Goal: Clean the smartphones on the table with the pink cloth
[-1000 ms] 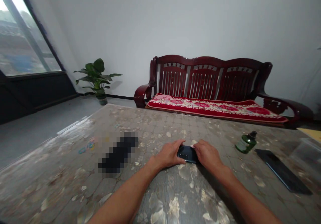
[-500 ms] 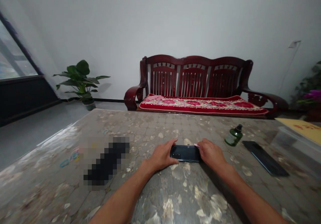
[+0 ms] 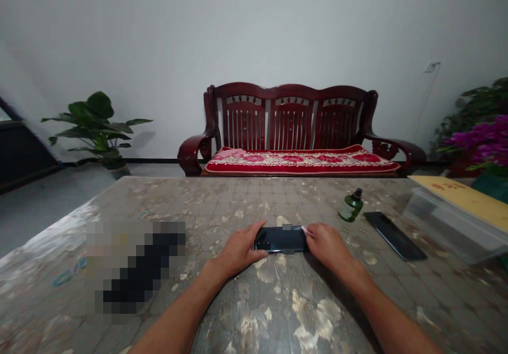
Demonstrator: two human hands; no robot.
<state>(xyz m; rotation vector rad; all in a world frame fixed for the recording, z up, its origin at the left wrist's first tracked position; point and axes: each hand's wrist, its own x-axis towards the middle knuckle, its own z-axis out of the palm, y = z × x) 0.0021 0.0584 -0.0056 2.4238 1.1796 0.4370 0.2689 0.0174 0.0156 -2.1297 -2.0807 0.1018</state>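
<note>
A dark, glossy smartphone (image 3: pixel 280 239) lies lengthwise between my hands, back side up, its camera block at the left end. My left hand (image 3: pixel 243 247) grips that end, thumb along the near edge and fingers along the far one. At the phone's right end my right hand (image 3: pixel 326 242) is closed in a pinch. A thin pinkish-white stick (image 3: pixel 305 231) pokes out of its fingertips over the phone's far right corner; its other end is hidden in the hand. Small pixelated patches cover parts of the phone's long edges.
On the patterned tabletop (image 3: pixel 270 311), a green pump bottle (image 3: pixel 351 206), another dark phone (image 3: pixel 395 236) and a clear plastic box (image 3: pixel 448 227) with a yellow sheet on top stand right. A pixelated dark object (image 3: pixel 145 269) and blue bands (image 3: pixel 62 278) lie left. Behind is a wooden bench (image 3: pixel 291 116).
The view has turned to the right, so everything sits further left in the picture. Both hands keep their places at the phone's ends; the pinkish-white stick shows a little more clearly.
</note>
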